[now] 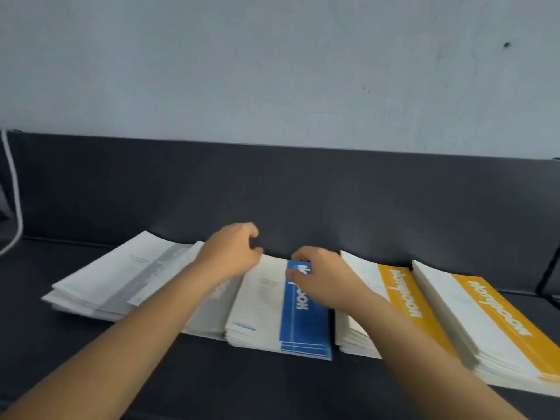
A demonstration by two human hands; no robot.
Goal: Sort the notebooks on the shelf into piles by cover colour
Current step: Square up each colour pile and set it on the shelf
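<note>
Our right hand (321, 277) grips the far end of the blue pile (303, 322) on the shelf (91, 359), fingers curled over its edge and hiding part of the lettering. Just left of that pile our left hand (233, 253) hovers curled over a blurred grey pile (212, 316); we cannot tell whether it holds anything. Right of the blue pile lie two yellow piles (403, 298), the outer one cut off.

Head camera looks forward-down, close over shelf (242, 383).
</note>
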